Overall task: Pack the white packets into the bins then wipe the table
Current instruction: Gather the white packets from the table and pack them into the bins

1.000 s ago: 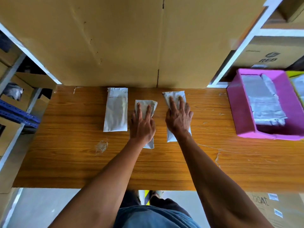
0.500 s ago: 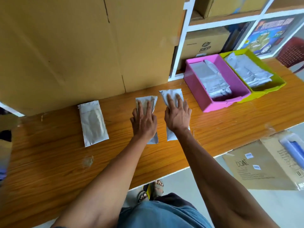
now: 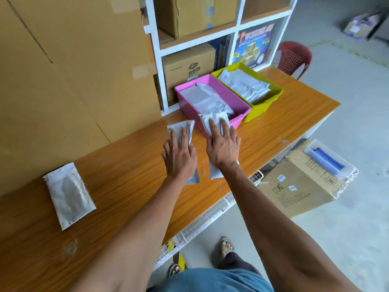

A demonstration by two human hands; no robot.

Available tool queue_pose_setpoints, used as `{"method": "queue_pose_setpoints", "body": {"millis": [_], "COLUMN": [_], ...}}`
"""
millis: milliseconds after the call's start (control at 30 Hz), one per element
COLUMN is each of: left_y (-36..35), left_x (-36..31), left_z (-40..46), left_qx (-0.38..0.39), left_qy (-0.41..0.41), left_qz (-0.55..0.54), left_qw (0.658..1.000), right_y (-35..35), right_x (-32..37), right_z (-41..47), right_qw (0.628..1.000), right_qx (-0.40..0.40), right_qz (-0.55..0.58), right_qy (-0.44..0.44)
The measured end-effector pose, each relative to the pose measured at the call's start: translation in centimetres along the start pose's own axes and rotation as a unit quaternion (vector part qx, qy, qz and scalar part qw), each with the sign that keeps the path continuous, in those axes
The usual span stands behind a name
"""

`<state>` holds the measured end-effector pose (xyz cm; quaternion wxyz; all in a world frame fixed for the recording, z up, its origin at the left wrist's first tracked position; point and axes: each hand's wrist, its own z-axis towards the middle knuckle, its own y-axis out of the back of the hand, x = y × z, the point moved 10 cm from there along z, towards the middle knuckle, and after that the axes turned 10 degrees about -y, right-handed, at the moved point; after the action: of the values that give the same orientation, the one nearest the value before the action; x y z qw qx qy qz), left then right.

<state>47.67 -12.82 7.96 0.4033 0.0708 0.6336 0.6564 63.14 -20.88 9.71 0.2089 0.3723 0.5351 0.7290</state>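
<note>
My left hand (image 3: 180,155) lies flat on a white packet (image 3: 182,128) on the wooden table (image 3: 130,186). My right hand (image 3: 224,145) presses flat on a second white packet (image 3: 212,120), whose far end overlaps the front wall of the pink bin (image 3: 240,120). A third white packet (image 3: 68,194) lies alone at the table's left. The pink bin holds several packets, and the yellow-green bin (image 3: 265,104) beside it on the right holds several more.
A large cardboard sheet (image 3: 73,76) stands behind the table. A white shelf (image 3: 160,60) with boxes rises behind the bins. On the floor at the right sit a cardboard box (image 3: 294,190) and a red chair (image 3: 293,56). My feet show below the table edge.
Both hands have slid their packets to the right along the table, toward the pink bin. The view has swung right, so the third packet now lies far left.
</note>
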Motion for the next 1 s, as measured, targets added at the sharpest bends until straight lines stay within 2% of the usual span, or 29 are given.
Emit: {"method": "queue_pose_setpoints", "body": {"millis": [233,567,800,1000], "left_y": [-4.1,-10.2,-12.7,-14.5], "left_x": [-8.2,-21.1,-25.2,-26.1], "left_z": [4.3,13.2,18.8,25.0], "left_qx": [-0.002,-0.012,-0.007,-0.012], "left_qy": [-0.019,0.007,0.031,0.071], "left_qz": [0.01,-0.008,-0.046,-0.074], "left_qw": [1.0,1.0,0.998,0.995], "right_y": [2.0,5.8,6.7,5.9], "right_x": [-7.9,-19.8,-22.5,-22.6], "right_z": [4.8,17.2,23.4,29.2], "right_qw": [1.0,1.0,1.0,0.999], "right_qx": [-0.011,-0.027,-0.019,-0.007], "right_qz": [0.018,0.009,0.007,-0.004], "right_qy": [-0.014,0.0,0.018,0.031]}}
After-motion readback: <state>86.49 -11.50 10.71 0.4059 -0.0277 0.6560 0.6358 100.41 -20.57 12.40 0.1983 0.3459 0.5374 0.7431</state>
